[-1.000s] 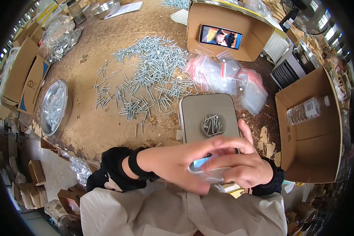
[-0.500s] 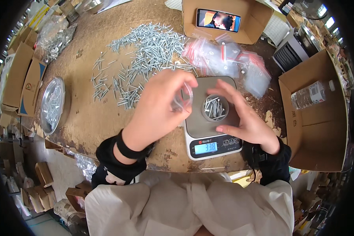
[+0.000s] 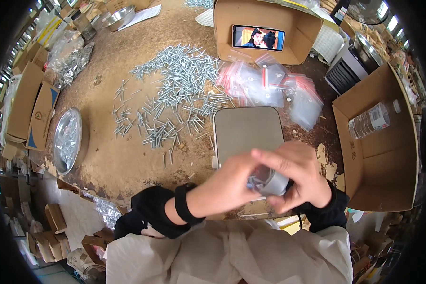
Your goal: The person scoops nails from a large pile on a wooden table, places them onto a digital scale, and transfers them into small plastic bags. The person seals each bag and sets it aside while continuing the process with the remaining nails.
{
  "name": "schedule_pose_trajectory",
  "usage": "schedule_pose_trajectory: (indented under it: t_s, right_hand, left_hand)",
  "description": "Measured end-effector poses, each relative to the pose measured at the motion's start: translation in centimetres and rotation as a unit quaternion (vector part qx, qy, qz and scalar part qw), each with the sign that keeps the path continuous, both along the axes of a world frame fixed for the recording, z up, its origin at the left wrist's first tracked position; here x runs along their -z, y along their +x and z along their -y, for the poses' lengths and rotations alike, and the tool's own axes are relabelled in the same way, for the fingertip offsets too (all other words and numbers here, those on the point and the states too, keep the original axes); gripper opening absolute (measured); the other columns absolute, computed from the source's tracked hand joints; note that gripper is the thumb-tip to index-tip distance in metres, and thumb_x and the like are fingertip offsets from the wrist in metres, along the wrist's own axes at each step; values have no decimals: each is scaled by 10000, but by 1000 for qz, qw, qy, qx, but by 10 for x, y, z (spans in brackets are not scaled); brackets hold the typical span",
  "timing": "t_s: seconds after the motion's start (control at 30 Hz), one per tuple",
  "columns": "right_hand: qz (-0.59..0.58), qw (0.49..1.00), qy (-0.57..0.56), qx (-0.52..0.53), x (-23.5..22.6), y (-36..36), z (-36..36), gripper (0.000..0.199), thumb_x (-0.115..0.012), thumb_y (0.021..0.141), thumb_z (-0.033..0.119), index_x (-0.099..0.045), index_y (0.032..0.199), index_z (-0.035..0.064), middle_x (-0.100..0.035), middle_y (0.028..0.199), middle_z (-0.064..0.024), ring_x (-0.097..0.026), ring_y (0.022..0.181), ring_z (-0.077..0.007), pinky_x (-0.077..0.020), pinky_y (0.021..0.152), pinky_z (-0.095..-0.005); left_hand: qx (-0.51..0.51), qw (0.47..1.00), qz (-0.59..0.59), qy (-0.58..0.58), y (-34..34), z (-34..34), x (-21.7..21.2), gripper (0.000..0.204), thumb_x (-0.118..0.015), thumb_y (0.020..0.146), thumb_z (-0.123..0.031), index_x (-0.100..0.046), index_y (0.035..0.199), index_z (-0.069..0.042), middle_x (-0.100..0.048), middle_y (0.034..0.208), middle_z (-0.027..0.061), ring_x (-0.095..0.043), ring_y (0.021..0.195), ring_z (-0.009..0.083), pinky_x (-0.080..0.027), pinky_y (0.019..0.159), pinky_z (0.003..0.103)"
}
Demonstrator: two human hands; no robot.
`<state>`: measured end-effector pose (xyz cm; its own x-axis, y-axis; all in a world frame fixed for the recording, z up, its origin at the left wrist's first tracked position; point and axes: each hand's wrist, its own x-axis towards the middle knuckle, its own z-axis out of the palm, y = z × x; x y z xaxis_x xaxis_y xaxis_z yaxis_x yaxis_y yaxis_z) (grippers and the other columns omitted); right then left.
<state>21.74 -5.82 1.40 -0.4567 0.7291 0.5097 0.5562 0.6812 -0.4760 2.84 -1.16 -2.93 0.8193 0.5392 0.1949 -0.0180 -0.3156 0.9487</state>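
My right hand (image 3: 300, 173) grips a small round cup (image 3: 277, 184), tipped over toward my left hand, above the front of a digital scale (image 3: 248, 128). My left hand (image 3: 236, 177) is closed around a clear plastic bag (image 3: 257, 181) at the cup's mouth. Silvery screws show blurred between cup and bag; how many lie in each I cannot tell. Both hands hide the scale's display, and its grey plate is bare. Beyond it, to the left, spreads a loose pile of screws (image 3: 184, 80). Clear zip bags with red strips (image 3: 251, 80) lie behind the scale.
A cardboard box (image 3: 298, 40) at the back holds a phone (image 3: 258, 38) playing a video. To the right, another open box (image 3: 378, 165) contains a plastic bottle (image 3: 371, 120). A metal bowl (image 3: 75, 156) with a bag of hardware sits at the left, near a carton (image 3: 42, 116).
The cup of screws has been lifted off the scale by my right hand and tilted. My left hand has brought the bag right and nearer to me, against the cup. The view has shifted slightly.
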Motion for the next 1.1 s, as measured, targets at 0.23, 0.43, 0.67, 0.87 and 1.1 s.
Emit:
schedule_pose_trajectory:
  t_s: [0.23,0.43,0.67,0.87,1.1]
  right_hand:
    - [-45,998,-48,-11,0,-3,3,633,-656,702,404,-659,1186,-4,-623,653,-61,-598,516,-255,-448,508,-348]
    - [-91,985,-147,15,-1,-1,8,643,-720,699,388,-644,1202,-6,-662,712,-90,-666,631,-268,-508,589,-349]
    - [-323,916,-228,70,7,8,13,683,-558,881,498,-523,1294,-45,-677,856,-146,-685,767,-254,-505,708,-320]
    - [-9,973,-132,188,17,7,-5,897,-791,647,118,-352,1422,8,-606,1128,-193,-563,1086,-395,-447,954,-455]
    - [25,998,3,53,-5,-2,3,557,-804,644,232,-632,1163,124,-494,1353,-168,-411,1337,-381,-316,1089,-576]
  left_hand:
    - [76,988,36,-129,6,13,2,431,-753,782,-137,-554,1123,37,-659,1000,153,-653,909,240,-503,799,353]
    - [84,977,83,-176,8,14,7,414,-752,798,-141,-553,1131,4,-651,996,119,-632,886,205,-500,808,336]
    - [88,963,94,-235,6,5,4,241,-743,832,-68,-531,947,-53,-550,875,2,-527,808,72,-449,742,252]
    - [93,951,96,-277,-1,-3,1,261,-726,834,4,-488,905,-77,-543,935,8,-510,833,65,-431,758,232]
    - [70,915,204,-341,-5,1,-1,769,-744,867,-154,-222,1423,-62,-538,1095,53,-517,996,131,-421,870,298]
